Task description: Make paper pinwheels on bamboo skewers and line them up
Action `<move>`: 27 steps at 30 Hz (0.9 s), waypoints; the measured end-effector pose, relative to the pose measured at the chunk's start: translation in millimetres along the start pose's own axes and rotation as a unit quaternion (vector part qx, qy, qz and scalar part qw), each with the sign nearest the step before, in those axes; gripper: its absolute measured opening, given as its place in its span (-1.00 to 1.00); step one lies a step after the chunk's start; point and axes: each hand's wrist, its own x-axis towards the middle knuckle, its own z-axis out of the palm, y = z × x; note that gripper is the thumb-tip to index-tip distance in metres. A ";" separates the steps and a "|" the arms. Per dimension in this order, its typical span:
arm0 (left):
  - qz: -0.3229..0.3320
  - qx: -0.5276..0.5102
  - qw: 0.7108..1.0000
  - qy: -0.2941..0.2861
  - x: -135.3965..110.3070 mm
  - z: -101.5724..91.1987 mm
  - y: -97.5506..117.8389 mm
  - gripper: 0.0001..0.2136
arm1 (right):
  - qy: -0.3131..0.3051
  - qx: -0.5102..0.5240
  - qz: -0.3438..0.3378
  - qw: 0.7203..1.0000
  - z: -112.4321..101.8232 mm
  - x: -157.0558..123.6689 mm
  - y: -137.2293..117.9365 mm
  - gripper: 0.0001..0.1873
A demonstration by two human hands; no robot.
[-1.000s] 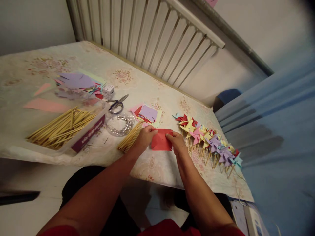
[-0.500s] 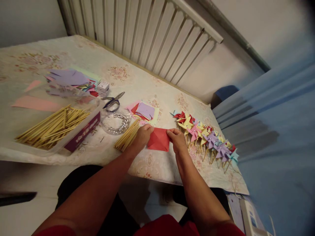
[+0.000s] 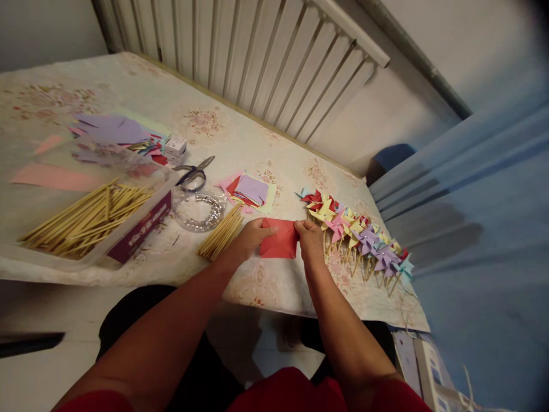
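A red square of paper [image 3: 278, 241] with diagonal creases is held over the near part of the table. My left hand [image 3: 254, 236] grips its left edge, thumb lying on top of the paper. At the upper right corner, my right hand [image 3: 309, 236] pinches the sheet between thumb and fingers. Just left of my left hand lies a bundle of thin wooden sticks [image 3: 221, 233]. Beyond the hands is a small stack of coloured paper squares [image 3: 252, 190], purple on top. To the right, finished paper pinwheels [image 3: 355, 232] on sticks lie in a row.
A clear plastic box [image 3: 92, 257] full of wooden sticks stands at the left. Beside it are a round dish of small silvery pieces [image 3: 199, 210], scissors [image 3: 195, 173], a small white box [image 3: 175, 145] and larger coloured sheets [image 3: 109, 130]. A blue curtain [image 3: 480, 229] hangs at the right.
The red paper has turned slightly and lies squarer to view. My left hand has shifted its hold from the upper left corner down the left edge, thumb now across the paper.
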 end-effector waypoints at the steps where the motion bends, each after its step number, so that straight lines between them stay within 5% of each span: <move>1: -0.019 -0.020 1.000 -0.011 -0.7 1.5 0.4 -0.72 | -0.004 0.000 -0.001 1.000 0.4 -0.6 -0.1 -0.72; 12: -0.009 -0.009 0.999 0.036 3.8 -2.8 -5.5 -0.65 | -0.022 0.073 0.011 0.997 9.4 -9.3 -2.8 -0.71; 21: 0.032 0.010 0.993 0.116 9.2 -8.1 -9.2 -0.61 | -0.152 0.183 0.105 0.966 12.7 -32.5 6.0 -0.68; 27: 0.039 0.032 0.993 0.107 12.6 -8.9 -14.7 -0.66 | -0.151 0.200 0.116 0.961 20.9 -36.0 11.7 -0.68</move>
